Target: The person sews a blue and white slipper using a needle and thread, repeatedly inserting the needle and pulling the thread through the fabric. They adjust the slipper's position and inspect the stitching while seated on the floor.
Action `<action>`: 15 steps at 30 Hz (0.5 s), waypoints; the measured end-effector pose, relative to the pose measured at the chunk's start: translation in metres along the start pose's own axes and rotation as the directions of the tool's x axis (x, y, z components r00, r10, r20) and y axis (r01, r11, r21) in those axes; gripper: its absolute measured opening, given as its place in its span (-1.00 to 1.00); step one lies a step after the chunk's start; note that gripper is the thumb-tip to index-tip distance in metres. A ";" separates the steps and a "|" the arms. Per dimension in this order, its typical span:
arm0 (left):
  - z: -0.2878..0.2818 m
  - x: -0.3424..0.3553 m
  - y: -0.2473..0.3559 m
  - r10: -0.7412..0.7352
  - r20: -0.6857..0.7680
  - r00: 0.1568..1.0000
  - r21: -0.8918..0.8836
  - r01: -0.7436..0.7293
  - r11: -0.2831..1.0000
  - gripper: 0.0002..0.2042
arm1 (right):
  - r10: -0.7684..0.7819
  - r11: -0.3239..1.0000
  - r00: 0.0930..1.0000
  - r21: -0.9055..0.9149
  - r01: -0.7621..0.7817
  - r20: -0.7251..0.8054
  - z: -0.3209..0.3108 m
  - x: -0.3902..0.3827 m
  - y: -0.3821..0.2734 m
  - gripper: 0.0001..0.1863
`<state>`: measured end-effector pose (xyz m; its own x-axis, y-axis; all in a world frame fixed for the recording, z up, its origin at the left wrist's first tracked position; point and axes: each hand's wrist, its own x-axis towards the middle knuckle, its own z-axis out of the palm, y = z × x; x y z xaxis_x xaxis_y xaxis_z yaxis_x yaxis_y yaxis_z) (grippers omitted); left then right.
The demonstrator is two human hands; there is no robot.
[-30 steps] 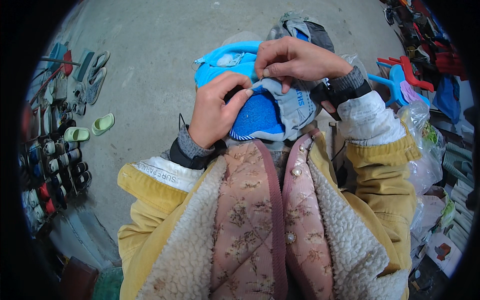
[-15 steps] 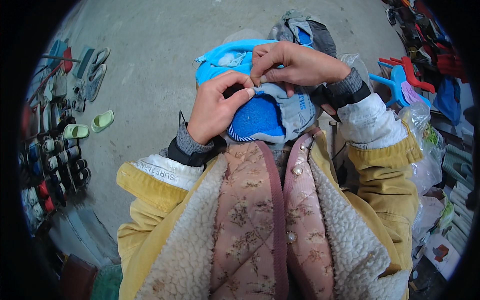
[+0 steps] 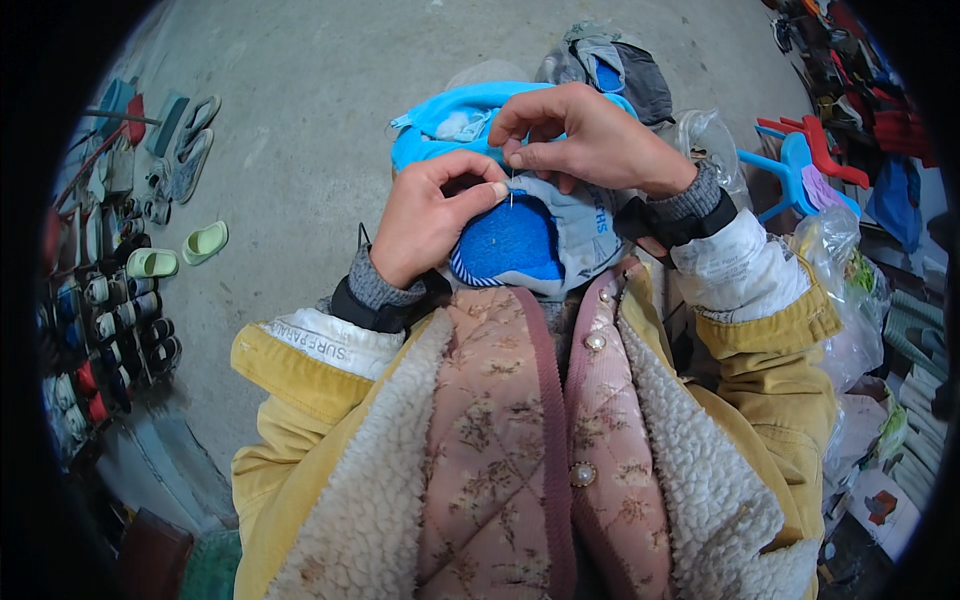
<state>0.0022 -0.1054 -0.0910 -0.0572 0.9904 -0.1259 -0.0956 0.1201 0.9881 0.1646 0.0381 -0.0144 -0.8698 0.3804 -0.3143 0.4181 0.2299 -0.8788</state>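
Observation:
A grey cloth slipper point(image 3: 590, 225) with a blue fleecy inside and a striped blue-and-white edge lies in front of my body. My left hand point(image 3: 430, 210) pinches the upper left part of its opening between thumb and fingers. Just above that edge, my right hand point(image 3: 600, 145) is closed in a pinch on a thin strand that runs down to the fabric. A fine needle-like sliver point(image 3: 512, 199) shows against the blue lining below the left thumb. Whether strand and sliver are one piece, I cannot tell. Behind the hands is a bright blue cloth bag point(image 3: 430, 125) with white stuff in it.
A second grey slipper with blue lining point(image 3: 607, 75) lies beyond the bag. Blue and red plastic stools point(image 3: 795, 170) and clear plastic bags point(image 3: 840, 300) stand at the right. Shoe racks point(image 3: 110, 310) line the left, with pale green slippers point(image 3: 205, 241) on the concrete floor point(image 3: 290, 120).
My right hand has lifted slightly away from the slipper's edge, and the thin strand and sliver now show. My left hand keeps its pinch in nearly the same place.

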 end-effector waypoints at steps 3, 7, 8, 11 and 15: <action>-0.001 0.000 0.000 -0.012 0.007 1.000 0.008 0.012 1.000 -0.89 | -0.040 0.999 0.999 0.037 0.039 0.021 0.005 -0.002 -0.002 -0.83; 0.000 0.000 0.000 -0.033 0.005 0.999 -0.052 0.033 0.998 -0.88 | -0.044 0.998 0.999 0.036 0.043 0.032 0.007 0.000 0.002 -0.79; 0.000 0.000 0.000 -0.040 0.003 0.999 -0.069 0.040 0.997 -0.89 | -0.037 0.998 0.999 0.045 0.037 0.015 0.007 0.000 0.002 -0.77; -0.001 0.001 0.000 -0.063 -0.001 0.998 -0.103 0.062 0.993 -0.89 | -0.121 0.991 0.985 -0.068 0.114 -0.120 0.009 -0.009 0.000 -0.67; -0.003 0.003 -0.002 -0.066 -0.015 0.998 -0.136 0.063 0.989 -0.91 | -0.400 0.844 0.892 -0.465 0.269 -0.210 0.031 -0.038 -0.004 -0.54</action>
<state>-0.0009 -0.1033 -0.0932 -0.0658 0.9792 -0.1918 -0.2333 0.1717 0.9571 0.1877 -0.0046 -0.0101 -0.8880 0.4358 0.1467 0.2409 0.7126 -0.6589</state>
